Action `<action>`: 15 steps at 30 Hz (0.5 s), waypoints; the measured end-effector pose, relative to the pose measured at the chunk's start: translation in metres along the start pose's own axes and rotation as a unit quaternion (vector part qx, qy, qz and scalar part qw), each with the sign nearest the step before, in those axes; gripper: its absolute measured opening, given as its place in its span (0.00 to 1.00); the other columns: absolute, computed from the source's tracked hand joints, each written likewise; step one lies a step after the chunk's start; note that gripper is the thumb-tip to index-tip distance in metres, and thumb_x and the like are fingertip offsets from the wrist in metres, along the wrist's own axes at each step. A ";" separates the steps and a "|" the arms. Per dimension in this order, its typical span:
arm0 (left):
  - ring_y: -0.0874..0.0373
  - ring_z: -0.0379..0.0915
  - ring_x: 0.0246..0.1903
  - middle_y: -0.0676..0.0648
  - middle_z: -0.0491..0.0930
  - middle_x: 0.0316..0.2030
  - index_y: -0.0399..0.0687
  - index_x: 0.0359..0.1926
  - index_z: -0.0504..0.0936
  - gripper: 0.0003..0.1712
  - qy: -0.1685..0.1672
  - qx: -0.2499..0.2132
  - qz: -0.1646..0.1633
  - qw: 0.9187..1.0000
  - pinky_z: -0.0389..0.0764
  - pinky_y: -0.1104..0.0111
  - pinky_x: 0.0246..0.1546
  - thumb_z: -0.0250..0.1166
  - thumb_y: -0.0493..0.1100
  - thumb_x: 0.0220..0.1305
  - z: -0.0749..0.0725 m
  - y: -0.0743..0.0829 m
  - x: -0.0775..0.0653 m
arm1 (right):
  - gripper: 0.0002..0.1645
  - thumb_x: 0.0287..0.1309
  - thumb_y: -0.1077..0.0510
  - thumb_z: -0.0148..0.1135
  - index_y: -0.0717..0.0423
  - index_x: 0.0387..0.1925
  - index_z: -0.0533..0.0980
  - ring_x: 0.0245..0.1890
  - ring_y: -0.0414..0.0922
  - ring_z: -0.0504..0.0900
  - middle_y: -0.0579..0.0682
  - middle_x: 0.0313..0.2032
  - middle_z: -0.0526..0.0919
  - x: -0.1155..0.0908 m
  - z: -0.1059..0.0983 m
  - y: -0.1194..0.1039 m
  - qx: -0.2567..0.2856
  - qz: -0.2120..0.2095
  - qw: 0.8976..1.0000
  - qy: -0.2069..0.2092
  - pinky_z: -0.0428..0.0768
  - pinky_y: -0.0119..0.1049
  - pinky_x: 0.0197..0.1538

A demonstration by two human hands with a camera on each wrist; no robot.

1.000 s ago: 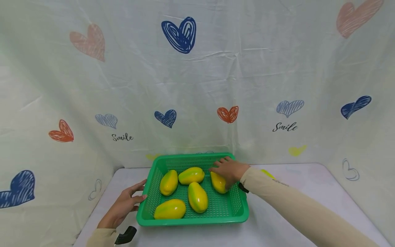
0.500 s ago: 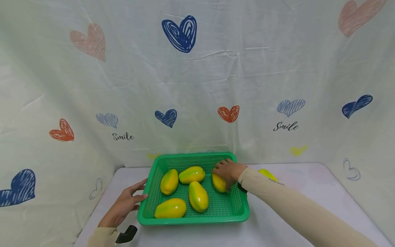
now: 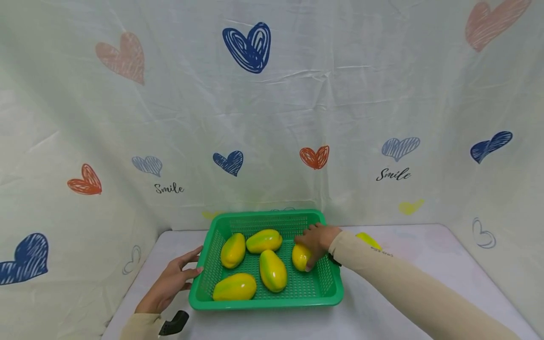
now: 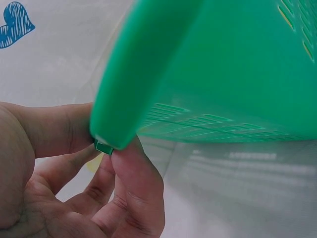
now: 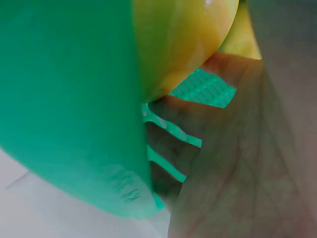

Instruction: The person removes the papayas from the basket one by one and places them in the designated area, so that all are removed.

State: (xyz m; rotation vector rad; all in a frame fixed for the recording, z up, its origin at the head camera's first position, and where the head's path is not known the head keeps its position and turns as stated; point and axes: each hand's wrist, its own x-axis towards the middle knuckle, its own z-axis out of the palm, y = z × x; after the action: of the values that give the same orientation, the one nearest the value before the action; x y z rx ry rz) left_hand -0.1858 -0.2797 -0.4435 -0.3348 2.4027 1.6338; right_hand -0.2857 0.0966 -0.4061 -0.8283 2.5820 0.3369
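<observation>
A green plastic basket (image 3: 265, 304) sits on the table with several glossy yellow papayas in it. My left hand (image 3: 170, 281) pinches the basket's left rim between thumb and fingers; the left wrist view shows the rim (image 4: 124, 94) between them. Inside the basket's right side, my right hand (image 3: 318, 241) holds a papaya (image 3: 300, 257), thumb toward the front and fingers over the far side. From the right wrist, the same papaya (image 5: 183, 44) shows beside the basket wall (image 5: 69, 99), which hides the fingertips.
Other papayas lie left of the held one: a centre papaya (image 3: 273, 271), a front-left papaya (image 3: 235, 287), and two behind. A white curtain (image 3: 272, 118) printed with hearts stands behind the table (image 3: 425, 264). Something bright yellow (image 3: 367, 240) shows beyond the right sleeve.
The right hand has shifted on the right-hand papaya, its thumb now showing at the front, and the papaya has turned slightly. The left hand keeps its place on the rim.
</observation>
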 end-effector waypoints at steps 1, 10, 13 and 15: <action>0.51 0.77 0.46 0.29 0.65 0.69 0.39 0.82 0.58 0.41 0.000 0.001 0.000 1.000 0.85 0.58 0.43 0.63 0.35 0.75 0.000 0.000 0.000 | 0.46 0.55 0.32 0.78 0.39 0.72 0.73 0.68 0.52 0.71 0.49 0.67 0.77 0.000 0.000 -0.001 0.002 -0.002 1.000 0.001 0.67 0.51 0.74; 0.51 0.77 0.46 0.29 0.65 0.69 0.39 0.82 0.58 0.41 0.002 0.001 0.003 1.000 0.85 0.58 0.43 0.64 0.35 0.74 0.000 -0.001 0.000 | 0.44 0.54 0.40 0.82 0.34 0.71 0.75 0.67 0.55 0.72 0.49 0.67 0.76 -0.005 0.002 -0.012 0.018 0.001 1.000 -0.013 0.73 0.54 0.70; 0.51 0.78 0.45 0.28 0.65 0.69 0.39 0.82 0.58 0.41 0.002 -0.001 0.005 1.000 0.86 0.58 0.43 0.64 0.35 0.74 0.000 -0.002 -0.001 | 0.43 0.53 0.40 0.82 0.33 0.70 0.75 0.67 0.55 0.73 0.49 0.68 0.75 -0.006 0.003 -0.015 0.010 0.001 1.000 -0.020 0.74 0.55 0.69; 0.51 0.78 0.45 0.28 0.65 0.68 0.39 0.82 0.58 0.41 0.003 -0.002 0.005 1.000 0.86 0.58 0.43 0.64 0.35 0.74 0.001 -0.002 -0.001 | 0.43 0.53 0.41 0.83 0.33 0.69 0.76 0.67 0.55 0.72 0.49 0.68 0.75 -0.006 0.004 -0.017 0.012 -0.002 1.000 -0.018 0.74 0.55 0.69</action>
State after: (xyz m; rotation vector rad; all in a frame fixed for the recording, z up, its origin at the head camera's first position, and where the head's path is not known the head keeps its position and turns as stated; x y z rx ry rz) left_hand -0.1844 -0.2797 -0.4449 -0.3284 2.4103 1.6440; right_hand -0.2702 0.0876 -0.4086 -0.8112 2.5448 0.3153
